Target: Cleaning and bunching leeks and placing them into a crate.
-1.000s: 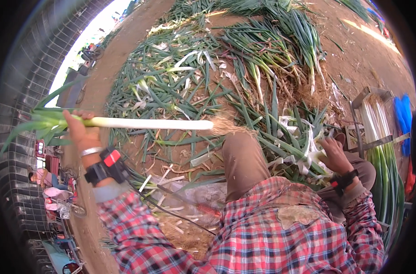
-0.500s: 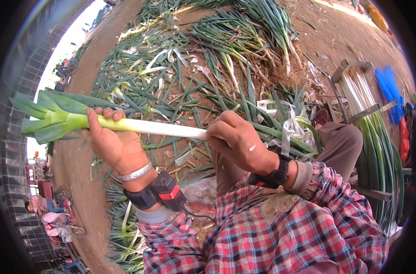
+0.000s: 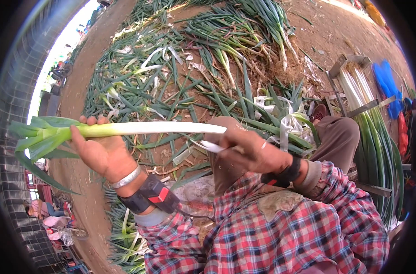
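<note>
A long leek [image 3: 162,127] lies level across my view, its green leaves fanning out at the left and its white stalk reaching right. My left hand [image 3: 103,153] is closed around it just below the leaves, palm up. At the stalk's white end is my right hand [image 3: 251,153], somewhat blurred, with its fingers pinched on a thin strip of white leek skin [image 3: 210,146]. The strip hangs just below the stalk; whether it is still joined to it I cannot tell. One green leaf [image 3: 43,176] droops beneath the leafy end.
Loose green leaves and peelings [image 3: 135,91] litter the ground ahead. Unpeeled leeks with roots [image 3: 244,45] lie beyond. At my right, a frame [image 3: 365,111] holds a bundle of white-stalked leeks [image 3: 370,132], beside a blue plastic bag [image 3: 388,86]. A mesh fence [image 3: 16,137] stands far left.
My right hand has moved slightly right and down, and a white strip now shows in its fingers. The stalk's end is now uncovered. My left hand has shifted a little left with the leek.
</note>
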Tool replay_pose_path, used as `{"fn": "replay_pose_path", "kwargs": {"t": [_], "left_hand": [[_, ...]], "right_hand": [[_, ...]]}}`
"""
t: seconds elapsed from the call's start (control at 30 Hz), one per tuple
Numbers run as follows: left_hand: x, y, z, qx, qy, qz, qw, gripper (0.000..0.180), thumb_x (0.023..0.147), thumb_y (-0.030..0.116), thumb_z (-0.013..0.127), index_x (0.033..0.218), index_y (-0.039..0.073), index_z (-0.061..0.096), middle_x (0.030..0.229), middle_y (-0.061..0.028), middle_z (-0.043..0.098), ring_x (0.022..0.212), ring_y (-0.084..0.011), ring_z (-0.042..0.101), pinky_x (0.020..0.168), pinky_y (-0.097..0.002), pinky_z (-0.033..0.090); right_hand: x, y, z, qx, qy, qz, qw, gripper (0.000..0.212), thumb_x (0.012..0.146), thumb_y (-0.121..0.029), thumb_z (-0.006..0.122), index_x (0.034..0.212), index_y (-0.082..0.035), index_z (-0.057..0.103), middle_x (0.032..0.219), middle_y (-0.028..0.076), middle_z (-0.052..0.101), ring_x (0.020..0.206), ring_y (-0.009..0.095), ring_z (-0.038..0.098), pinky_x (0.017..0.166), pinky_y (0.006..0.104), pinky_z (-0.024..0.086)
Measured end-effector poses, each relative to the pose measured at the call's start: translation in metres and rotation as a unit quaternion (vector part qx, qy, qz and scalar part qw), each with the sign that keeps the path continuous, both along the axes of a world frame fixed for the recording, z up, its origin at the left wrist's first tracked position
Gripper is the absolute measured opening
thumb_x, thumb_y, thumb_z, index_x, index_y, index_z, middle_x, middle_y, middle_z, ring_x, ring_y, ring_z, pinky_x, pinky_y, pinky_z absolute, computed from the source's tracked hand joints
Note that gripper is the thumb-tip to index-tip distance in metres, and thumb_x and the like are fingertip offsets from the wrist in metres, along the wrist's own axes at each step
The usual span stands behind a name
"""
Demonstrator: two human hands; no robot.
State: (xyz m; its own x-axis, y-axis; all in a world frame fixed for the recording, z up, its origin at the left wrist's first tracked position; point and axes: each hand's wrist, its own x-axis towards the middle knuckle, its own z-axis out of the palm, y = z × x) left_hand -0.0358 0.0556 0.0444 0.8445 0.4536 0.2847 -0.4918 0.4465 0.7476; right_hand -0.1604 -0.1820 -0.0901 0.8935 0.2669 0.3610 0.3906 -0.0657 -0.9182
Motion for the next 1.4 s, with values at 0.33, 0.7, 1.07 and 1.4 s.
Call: {"fn": "replay_pose_path", "kwargs": {"t": [0.33, 0.7, 1.07, 1.4], "left_hand": [[0.036, 0.083, -0.004, 0.014, 0.009, 0.051, 0.999, 0.021, 0.100, 0.022, 0.047, 0.100, 0.002, 0.042, 0.087, -0.0065, 0.042, 0.072, -0.0161, 0.041, 0.058, -0.0311, 0.039], [0.032, 0.073, -0.022, -0.164, 0.033, -0.035, 0.985, 0.023, 0.099, 0.026, 0.046, 0.093, 0.003, 0.042, 0.077, -0.0045, 0.044, 0.063, -0.0134, 0.042, 0.052, -0.0277, 0.041], [0.090, 0.132, -0.047, -0.177, 0.235, -0.083, 0.952, 0.037, 0.101, 0.035, 0.038, 0.094, 0.000, 0.043, 0.062, -0.0032, 0.035, 0.048, -0.0152, 0.035, 0.046, -0.0286, 0.036], [0.135, 0.255, -0.101, -0.186, 0.148, -0.188, 0.953, 0.008, 0.086, 0.011, 0.044, 0.082, 0.006, 0.039, 0.070, -0.0033, 0.040, 0.059, -0.0171, 0.043, 0.057, -0.0304, 0.043]], "right_hand": [[-0.030, -0.142, -0.078, -0.453, 0.082, -0.187, 0.868, 0.040, 0.076, -0.020, 0.069, 0.113, -0.007, 0.059, 0.116, 0.016, 0.057, 0.110, 0.034, 0.053, 0.091, 0.0443, 0.040], [-0.030, -0.066, -0.015, -0.107, 0.187, 0.012, 0.977, 0.026, 0.095, -0.021, 0.057, 0.105, 0.002, 0.059, 0.074, 0.009, 0.059, 0.065, 0.016, 0.053, 0.061, 0.0343, 0.042], [-0.081, -0.079, 0.045, -0.111, -0.001, 0.127, 0.986, 0.019, 0.090, -0.011, 0.062, 0.080, 0.003, 0.054, 0.069, 0.015, 0.049, 0.057, 0.033, 0.050, 0.052, 0.0421, 0.035], [-0.165, -0.182, 0.058, -0.086, 0.175, -0.038, 0.980, 0.012, 0.087, -0.010, 0.060, 0.082, 0.001, 0.061, 0.070, 0.011, 0.056, 0.059, 0.025, 0.055, 0.060, 0.0330, 0.045]]}}
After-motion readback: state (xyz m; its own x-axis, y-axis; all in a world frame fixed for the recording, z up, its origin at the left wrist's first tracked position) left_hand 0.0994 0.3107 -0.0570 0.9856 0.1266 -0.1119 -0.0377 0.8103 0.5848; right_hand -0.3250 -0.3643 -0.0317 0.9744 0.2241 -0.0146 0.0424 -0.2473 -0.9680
